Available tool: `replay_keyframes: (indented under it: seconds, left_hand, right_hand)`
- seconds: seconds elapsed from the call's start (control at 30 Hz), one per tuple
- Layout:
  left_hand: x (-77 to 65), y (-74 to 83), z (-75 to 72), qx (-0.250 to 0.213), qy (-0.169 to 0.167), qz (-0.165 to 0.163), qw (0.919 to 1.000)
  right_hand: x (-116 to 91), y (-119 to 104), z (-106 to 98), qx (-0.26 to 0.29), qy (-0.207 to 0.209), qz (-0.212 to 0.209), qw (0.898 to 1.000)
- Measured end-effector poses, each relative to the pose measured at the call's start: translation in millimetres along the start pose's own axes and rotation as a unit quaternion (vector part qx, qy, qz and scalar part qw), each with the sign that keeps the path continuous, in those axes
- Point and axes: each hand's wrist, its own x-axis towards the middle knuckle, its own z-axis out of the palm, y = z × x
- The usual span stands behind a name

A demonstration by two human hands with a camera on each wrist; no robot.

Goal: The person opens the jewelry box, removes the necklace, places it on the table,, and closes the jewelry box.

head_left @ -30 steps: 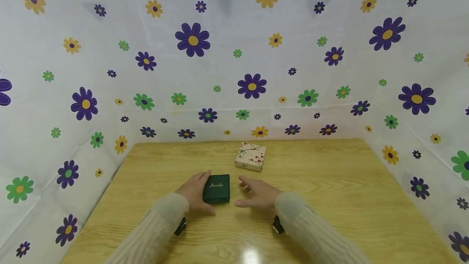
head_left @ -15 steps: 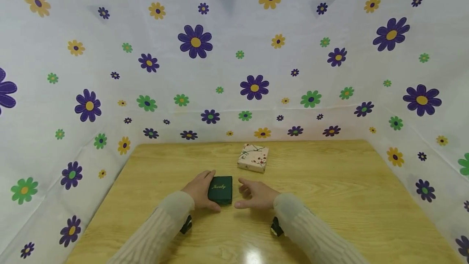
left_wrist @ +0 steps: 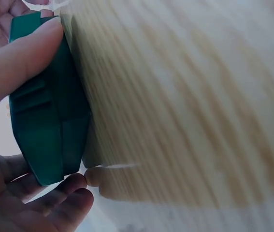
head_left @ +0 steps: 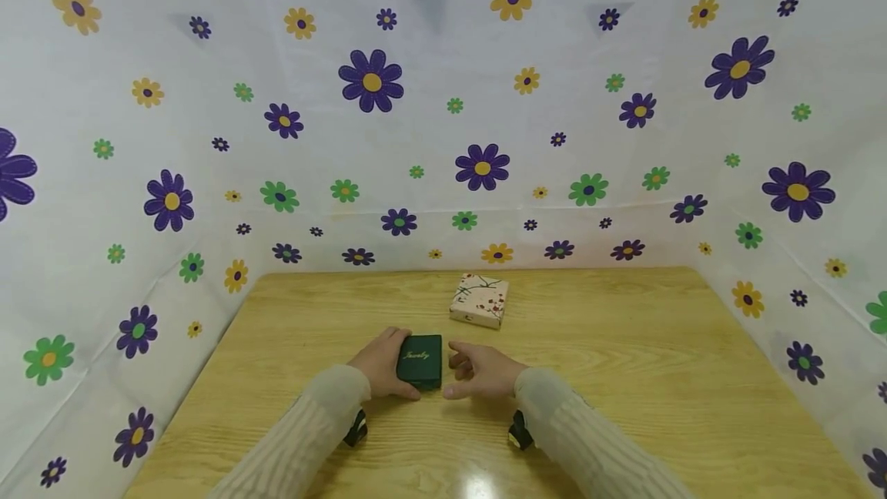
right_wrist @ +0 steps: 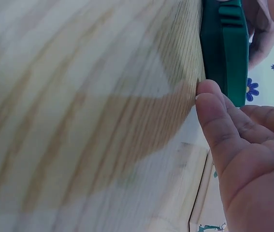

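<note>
At the far left of the green jewelry box, a pale ribbed sleeve (head_left: 305,422) reaches in, with a dark device (head_left: 356,430) under the wrist. The left hand (head_left: 381,364) lies against the box's left side, partly curled and gripping it, thumb along the near face and fingers round the far left corner.

The green jewelry box (head_left: 421,360) itself sits flat on the wooden table (head_left: 624,345), lid down, gold lettering upward. It looks stiff and fairly light, probably not fragile, though the smooth walls may slide a little under dry fingertips. The ridged tab (left_wrist: 33,99) on its near face should give the best purchase on the lid; to steady the whole box, the lower side walls below the seam look the surer hold.

Behind the green jewelry box and a little to its right, well apart from it, lies a flat patterned box (head_left: 480,299).

Just right of the green jewelry box is the right hand (head_left: 485,370), loosely curved, thumb and forefinger parted, holding nothing; in the head view a narrow gap separates it from the box. Farther right runs the other sleeve (head_left: 589,430).
</note>
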Motion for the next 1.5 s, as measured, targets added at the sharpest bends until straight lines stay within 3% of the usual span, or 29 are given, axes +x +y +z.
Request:
replay_keyframes:
  seconds: [0.3,0.73,1.0,1.5]
  left_hand:
    - [-6.1,14.4,0.7,-0.034,0.007,0.016,0.9993]
    - [-21.6,52.1,1.6,-0.05,-0.007,0.056,0.9971]
    - [-30.5,70.7,2.7,-0.056,-0.016,0.081,0.995]
    - [-37.3,77.3,16.2,-0.068,-0.033,0.078,0.9941]
  right_hand:
    - [-4,-4,2,-0.004,0.002,-0.026,1.0]
    - [-42,7,-2,0.043,0.02,-0.056,0.997]
    - [-61,11,-4,0.035,0.032,-0.069,0.997]
    - [-77,16,1,-0.008,0.038,-0.079,0.996]
